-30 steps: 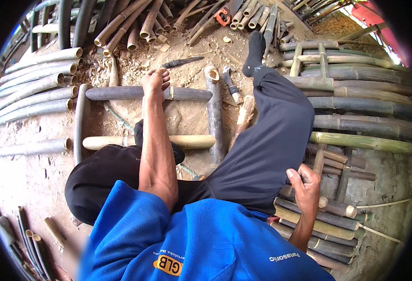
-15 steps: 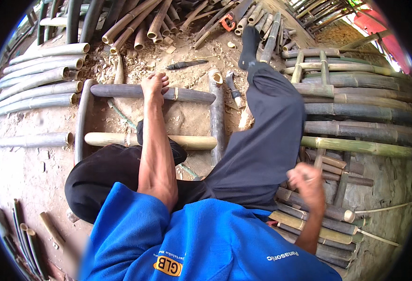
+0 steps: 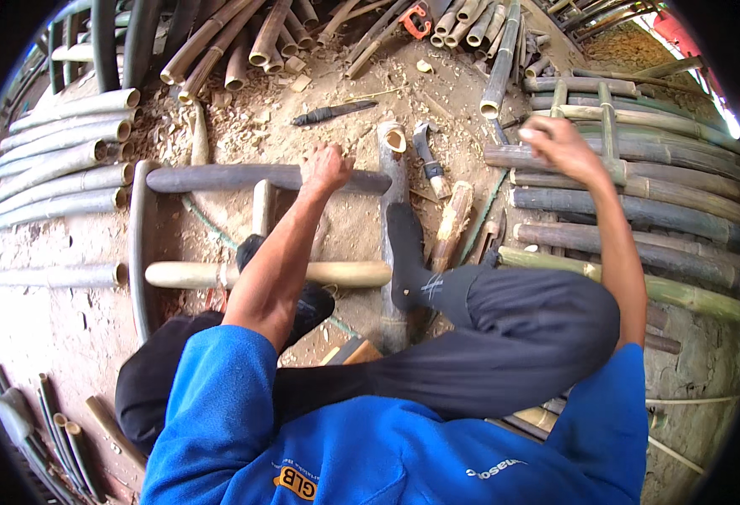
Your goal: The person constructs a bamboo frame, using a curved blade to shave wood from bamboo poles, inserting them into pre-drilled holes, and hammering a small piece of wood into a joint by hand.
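My left hand [image 3: 326, 167] is closed over the dark bamboo rail [image 3: 218, 178] of a low frame, near its right end. A short pale bamboo piece [image 3: 262, 207] stands below that rail, beside my forearm. The frame also has a grey left post [image 3: 140, 244], a mottled right post [image 3: 393, 172] with a cut open top, and a pale lower rail [image 3: 349, 273]. My right hand [image 3: 562, 150] is raised by the stacked bamboo on the right, its fingers curled; whatever they hold, if anything, is hidden. My socked right foot [image 3: 405, 252] rests against the right post.
A dark-wrapped pointed tool [image 3: 332, 113] and a machete-like blade [image 3: 429, 160] lie among shavings beyond the frame. An orange-handled saw [image 3: 416, 20] lies by bamboo poles [image 3: 260, 42] at the back. Bamboo lengths [image 3: 67, 160] lie left; a bamboo stack [image 3: 631, 202] fills the right.
My right hand has moved from low beside my body up and forward to the right-hand stack. My right leg has bent, drawing the foot back to the post. My left hand has shifted right along the rail.
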